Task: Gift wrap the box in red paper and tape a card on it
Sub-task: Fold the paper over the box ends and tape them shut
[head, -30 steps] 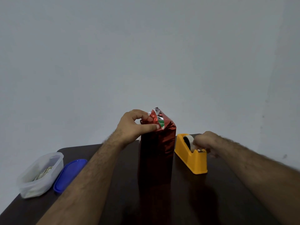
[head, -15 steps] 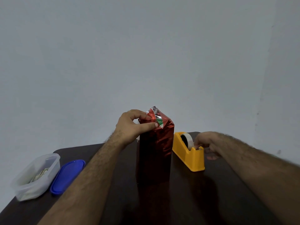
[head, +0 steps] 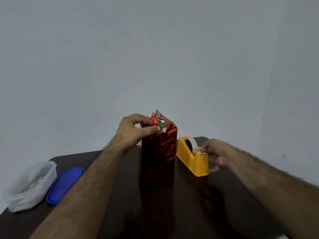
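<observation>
A tall box wrapped in shiny red paper [head: 158,157] stands upright in the middle of the dark table [head: 215,204]. My left hand [head: 133,131] grips the folded paper flaps at its top, thumb across the front. A silver and green patch shows in the folds. To the right sits a yellow tape dispenser [head: 193,156] with a white roll. My right hand [head: 216,153] is at its cutter end and pinches the loose end of the tape [head: 200,148]. No card is visible.
A clear plastic container [head: 30,185] with some contents stands at the table's left edge, its blue lid [head: 64,184] lying beside it. A plain grey wall rises behind the table.
My right hand has slid from on top of the roll to the dispenser's cutter end and now pinches the tape end. The left hand stays on the box top.
</observation>
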Tool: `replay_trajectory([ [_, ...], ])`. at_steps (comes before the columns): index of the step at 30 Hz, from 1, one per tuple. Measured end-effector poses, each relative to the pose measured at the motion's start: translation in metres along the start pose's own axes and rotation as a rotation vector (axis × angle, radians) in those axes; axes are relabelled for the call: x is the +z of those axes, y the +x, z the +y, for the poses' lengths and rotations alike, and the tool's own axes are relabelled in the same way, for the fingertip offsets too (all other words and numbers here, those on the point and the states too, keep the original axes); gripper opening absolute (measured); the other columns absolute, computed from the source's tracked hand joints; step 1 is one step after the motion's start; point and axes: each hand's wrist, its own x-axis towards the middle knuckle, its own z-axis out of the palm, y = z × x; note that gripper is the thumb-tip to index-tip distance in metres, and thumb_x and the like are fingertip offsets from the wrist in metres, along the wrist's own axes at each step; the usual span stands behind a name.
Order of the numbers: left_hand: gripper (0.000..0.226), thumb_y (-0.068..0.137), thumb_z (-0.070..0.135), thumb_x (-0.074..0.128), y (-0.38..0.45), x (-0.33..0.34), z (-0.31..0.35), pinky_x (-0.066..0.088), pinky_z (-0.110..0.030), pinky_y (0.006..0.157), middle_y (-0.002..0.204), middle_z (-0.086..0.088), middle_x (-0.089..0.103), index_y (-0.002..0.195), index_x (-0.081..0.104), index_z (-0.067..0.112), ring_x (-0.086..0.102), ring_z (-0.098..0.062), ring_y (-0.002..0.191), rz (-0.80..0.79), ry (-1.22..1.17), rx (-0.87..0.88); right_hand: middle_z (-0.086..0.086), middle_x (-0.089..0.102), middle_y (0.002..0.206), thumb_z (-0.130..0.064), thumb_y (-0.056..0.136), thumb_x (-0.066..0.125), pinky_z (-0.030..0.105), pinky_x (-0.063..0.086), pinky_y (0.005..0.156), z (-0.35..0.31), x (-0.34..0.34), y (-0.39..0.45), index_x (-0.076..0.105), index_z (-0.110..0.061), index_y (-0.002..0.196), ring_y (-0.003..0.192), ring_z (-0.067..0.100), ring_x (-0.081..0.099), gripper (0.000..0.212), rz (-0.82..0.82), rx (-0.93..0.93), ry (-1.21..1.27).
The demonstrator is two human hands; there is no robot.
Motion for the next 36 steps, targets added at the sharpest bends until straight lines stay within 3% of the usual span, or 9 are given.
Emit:
replay_trajectory([
  [4,0.027,0.069,0.029,0.1,0.001,-0.001,-0.002,0.05,-0.022,0.092,0.107,0.007,0.078,0.09,0.085,0.021,0.071,-0.002,0.106,0.005,-0.007,-0.007,0.007,0.065,0.128,-0.011,0.08,0.074,0.055,0.056,0.063,0.022,0.0,-0.001,0.068,-0.014,0.116,0.116,0.03,0.061,0.036,0.131,-0.055,0.037],
  [6,0.027,0.069,0.029,0.101,0.001,-0.001,-0.002,0.051,-0.024,0.094,0.107,0.007,0.078,0.09,0.086,0.022,0.071,-0.005,0.108,0.006,-0.01,-0.009,0.008,0.062,0.132,-0.01,0.083,0.077,0.058,0.056,0.073,0.029,0.002,-0.004,0.065,-0.011,0.124,0.12,0.031,0.057,0.043,0.182,-0.076,0.057],
  [8,0.028,0.069,0.028,0.101,0.001,-0.003,-0.004,0.05,-0.023,0.094,0.108,0.006,0.078,0.091,0.085,0.021,0.071,-0.006,0.108,0.006,-0.014,-0.011,0.01,0.058,0.138,-0.01,0.087,0.079,0.063,0.054,0.093,0.033,0.004,-0.007,0.06,-0.009,0.133,0.131,0.035,0.054,0.049,0.204,-0.104,0.079],
  [11,0.028,0.069,0.027,0.1,0.001,-0.002,-0.004,0.049,-0.021,0.092,0.108,0.006,0.078,0.091,0.085,0.02,0.071,-0.005,0.108,0.002,-0.022,-0.017,0.006,0.055,0.127,-0.015,0.093,0.08,0.063,0.048,0.107,0.043,0.004,-0.008,0.059,-0.01,0.121,0.131,0.032,0.052,0.035,0.195,-0.16,0.106],
  [16,0.03,0.068,0.027,0.101,0.001,-0.001,-0.005,0.05,-0.023,0.094,0.11,0.003,0.078,0.093,0.085,0.019,0.072,-0.008,0.109,-0.001,-0.031,-0.014,-0.003,0.058,0.097,-0.023,0.098,0.076,0.055,0.053,0.1,0.057,0.004,-0.002,0.061,-0.017,0.092,0.085,0.016,0.054,0.017,0.192,-0.268,0.098],
  [21,0.029,0.069,0.024,0.101,0.001,-0.001,-0.005,0.051,-0.023,0.093,0.108,0.004,0.078,0.093,0.085,0.018,0.072,-0.007,0.108,0.008,-0.039,-0.02,0.004,0.07,0.112,-0.036,0.099,0.074,0.052,0.059,0.096,0.072,0.009,0.011,0.076,-0.012,0.106,0.109,0.026,0.066,0.025,0.244,-0.388,0.063],
  [27,0.029,0.071,0.022,0.099,0.0,-0.001,-0.005,0.049,-0.012,0.086,0.108,0.003,0.079,0.096,0.085,0.016,0.073,-0.004,0.105,0.003,-0.051,-0.03,0.007,0.069,0.093,-0.018,0.097,0.076,0.038,0.05,0.074,0.094,0.007,0.019,0.072,-0.014,0.084,0.089,0.023,0.063,0.014,0.243,-0.466,-0.016],
  [32,0.029,0.071,0.024,0.099,0.001,0.001,-0.007,0.051,-0.022,0.093,0.11,0.001,0.079,0.096,0.086,0.018,0.074,-0.008,0.108,-0.001,-0.054,-0.033,0.01,0.069,0.097,-0.02,0.099,0.071,0.04,0.05,0.078,0.094,0.003,0.014,0.072,-0.011,0.083,0.094,0.026,0.063,0.019,0.179,-0.538,0.109],
  [36,0.029,0.072,0.024,0.099,-0.001,0.001,-0.005,0.051,-0.019,0.09,0.11,0.002,0.079,0.097,0.086,0.018,0.074,-0.006,0.106,0.0,-0.05,-0.041,0.011,0.072,0.114,-0.025,0.094,0.073,0.049,0.055,0.094,0.071,0.009,-0.006,0.077,-0.018,0.09,0.106,0.026,0.068,0.009,0.101,-0.651,0.204],
])
